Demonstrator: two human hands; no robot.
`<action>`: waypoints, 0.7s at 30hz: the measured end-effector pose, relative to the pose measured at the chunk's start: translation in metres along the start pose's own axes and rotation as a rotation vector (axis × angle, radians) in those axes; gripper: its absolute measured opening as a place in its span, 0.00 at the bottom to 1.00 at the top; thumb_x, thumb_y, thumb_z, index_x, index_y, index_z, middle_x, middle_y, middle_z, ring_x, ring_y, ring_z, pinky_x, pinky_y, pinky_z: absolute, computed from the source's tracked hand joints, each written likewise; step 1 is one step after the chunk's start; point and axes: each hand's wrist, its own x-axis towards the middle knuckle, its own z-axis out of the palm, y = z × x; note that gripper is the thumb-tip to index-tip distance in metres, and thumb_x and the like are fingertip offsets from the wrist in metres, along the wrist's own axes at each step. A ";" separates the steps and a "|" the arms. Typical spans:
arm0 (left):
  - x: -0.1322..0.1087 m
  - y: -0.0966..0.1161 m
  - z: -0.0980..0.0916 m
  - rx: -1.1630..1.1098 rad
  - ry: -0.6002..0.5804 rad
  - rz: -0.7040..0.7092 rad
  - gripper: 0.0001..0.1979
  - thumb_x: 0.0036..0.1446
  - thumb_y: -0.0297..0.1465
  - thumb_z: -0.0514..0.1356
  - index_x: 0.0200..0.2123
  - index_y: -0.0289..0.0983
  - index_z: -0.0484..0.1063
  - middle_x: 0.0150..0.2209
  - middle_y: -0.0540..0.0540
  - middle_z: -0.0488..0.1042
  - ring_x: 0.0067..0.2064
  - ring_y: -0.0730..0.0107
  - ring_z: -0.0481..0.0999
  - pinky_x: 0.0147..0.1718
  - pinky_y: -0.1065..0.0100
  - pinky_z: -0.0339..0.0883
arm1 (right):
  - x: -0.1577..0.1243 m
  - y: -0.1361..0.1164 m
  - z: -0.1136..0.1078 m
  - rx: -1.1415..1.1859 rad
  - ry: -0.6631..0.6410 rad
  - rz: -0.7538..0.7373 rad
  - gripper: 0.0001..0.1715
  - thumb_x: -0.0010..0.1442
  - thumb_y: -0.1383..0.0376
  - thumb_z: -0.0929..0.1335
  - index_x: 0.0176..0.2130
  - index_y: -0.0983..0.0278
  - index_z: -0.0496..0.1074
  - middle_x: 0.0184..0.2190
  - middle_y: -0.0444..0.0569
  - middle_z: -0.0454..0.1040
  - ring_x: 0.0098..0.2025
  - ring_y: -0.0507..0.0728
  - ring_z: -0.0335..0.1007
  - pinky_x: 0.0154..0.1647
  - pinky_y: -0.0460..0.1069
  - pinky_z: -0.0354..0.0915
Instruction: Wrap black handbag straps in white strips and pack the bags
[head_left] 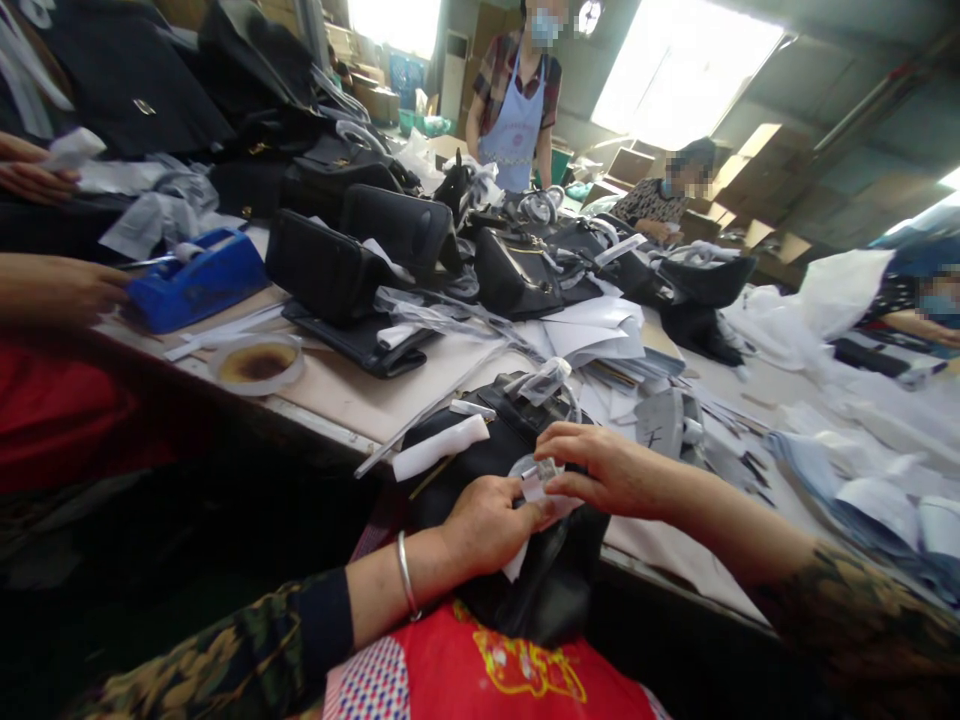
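A black leather handbag (525, 570) lies half on my lap, half on the table edge. My left hand (487, 525) rests on it, fingers curled, pinching a small white paper tag (541, 488). My right hand (604, 468) meets it from the right and pinches the same tag between thumb and fingers. A white paper-wrapped handle (441, 447) of the bag lies just left of my hands. A silver bangle (406, 575) circles my left wrist.
Several black handbags (330, 270) and white wrapping papers (592, 335) crowd the table. A blue tape dispenser (196, 280) and a tape roll (257, 363) sit at the left beside another person's hands (67, 290). Other workers (516, 95) stand and sit beyond. Cardboard boxes (757, 150) stack behind.
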 end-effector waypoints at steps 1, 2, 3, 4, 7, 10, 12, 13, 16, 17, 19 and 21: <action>0.000 0.001 0.000 0.001 0.000 0.002 0.21 0.60 0.47 0.59 0.37 0.35 0.82 0.30 0.47 0.79 0.32 0.65 0.75 0.32 0.69 0.64 | 0.006 -0.003 -0.004 -0.023 -0.018 0.035 0.19 0.67 0.59 0.67 0.52 0.67 0.75 0.46 0.56 0.74 0.45 0.59 0.73 0.48 0.52 0.67; 0.000 0.001 0.000 0.006 0.000 0.003 0.20 0.59 0.46 0.59 0.37 0.36 0.82 0.29 0.48 0.79 0.32 0.65 0.75 0.33 0.69 0.64 | 0.012 -0.006 -0.007 -0.058 -0.055 0.063 0.19 0.66 0.60 0.69 0.52 0.67 0.75 0.45 0.55 0.75 0.44 0.59 0.74 0.46 0.51 0.67; 0.000 0.002 0.000 0.012 0.001 0.004 0.19 0.59 0.46 0.60 0.38 0.37 0.83 0.29 0.48 0.79 0.32 0.65 0.75 0.33 0.69 0.65 | 0.018 -0.011 -0.009 -0.098 -0.108 0.087 0.17 0.64 0.60 0.70 0.50 0.66 0.77 0.43 0.54 0.75 0.42 0.59 0.74 0.44 0.51 0.67; 0.000 0.001 0.000 0.016 0.001 0.005 0.19 0.59 0.45 0.60 0.38 0.37 0.83 0.29 0.48 0.79 0.32 0.64 0.75 0.33 0.68 0.65 | 0.024 -0.015 -0.010 -0.138 -0.167 0.107 0.15 0.63 0.61 0.70 0.47 0.66 0.78 0.40 0.53 0.76 0.40 0.58 0.74 0.41 0.50 0.66; -0.001 -0.001 0.001 0.032 0.006 0.003 0.18 0.58 0.46 0.61 0.38 0.38 0.83 0.30 0.49 0.79 0.32 0.64 0.75 0.32 0.69 0.64 | 0.038 -0.026 -0.011 -0.196 -0.317 0.144 0.07 0.61 0.66 0.70 0.36 0.66 0.80 0.35 0.50 0.75 0.34 0.55 0.71 0.35 0.47 0.63; -0.001 -0.002 0.001 0.067 0.004 0.002 0.18 0.58 0.46 0.60 0.38 0.39 0.83 0.31 0.49 0.80 0.33 0.64 0.76 0.31 0.69 0.63 | 0.042 -0.028 -0.012 -0.142 -0.380 0.146 0.07 0.60 0.69 0.69 0.31 0.67 0.78 0.32 0.49 0.74 0.32 0.53 0.69 0.34 0.46 0.62; 0.000 -0.002 0.001 0.095 -0.002 -0.003 0.19 0.58 0.47 0.61 0.38 0.39 0.82 0.31 0.49 0.80 0.33 0.63 0.76 0.31 0.68 0.62 | 0.041 -0.027 -0.013 -0.113 -0.394 0.145 0.08 0.59 0.70 0.69 0.29 0.67 0.78 0.31 0.48 0.73 0.30 0.52 0.67 0.33 0.45 0.61; 0.000 -0.002 0.001 0.110 -0.004 -0.008 0.20 0.58 0.48 0.61 0.39 0.39 0.82 0.31 0.48 0.80 0.34 0.62 0.76 0.30 0.68 0.61 | 0.040 -0.026 -0.012 -0.111 -0.397 0.144 0.08 0.59 0.71 0.69 0.29 0.67 0.77 0.31 0.48 0.73 0.30 0.51 0.67 0.33 0.45 0.61; 0.001 0.000 0.001 0.140 -0.007 -0.030 0.24 0.56 0.53 0.60 0.39 0.39 0.82 0.32 0.47 0.80 0.34 0.61 0.77 0.29 0.68 0.60 | 0.038 -0.025 -0.010 -0.151 -0.411 0.139 0.10 0.61 0.72 0.68 0.29 0.67 0.77 0.32 0.49 0.73 0.30 0.51 0.67 0.33 0.45 0.60; 0.001 0.000 0.001 0.146 -0.006 -0.036 0.25 0.56 0.54 0.60 0.39 0.38 0.82 0.31 0.47 0.80 0.34 0.60 0.77 0.29 0.68 0.60 | 0.038 -0.025 -0.008 -0.180 -0.416 0.133 0.10 0.61 0.72 0.67 0.30 0.68 0.77 0.33 0.50 0.73 0.31 0.51 0.67 0.33 0.45 0.60; 0.002 -0.001 0.001 0.144 -0.002 -0.034 0.26 0.56 0.55 0.60 0.39 0.38 0.82 0.31 0.47 0.80 0.34 0.60 0.77 0.29 0.67 0.61 | 0.038 -0.025 -0.004 -0.249 -0.429 0.103 0.10 0.62 0.72 0.67 0.30 0.69 0.77 0.33 0.51 0.74 0.31 0.52 0.67 0.32 0.45 0.60; 0.002 -0.002 0.001 0.138 0.000 -0.017 0.25 0.57 0.54 0.59 0.38 0.38 0.82 0.30 0.47 0.80 0.33 0.61 0.76 0.30 0.68 0.61 | 0.038 -0.025 0.000 -0.328 -0.446 0.050 0.08 0.61 0.71 0.69 0.30 0.69 0.77 0.32 0.52 0.74 0.32 0.53 0.67 0.31 0.46 0.59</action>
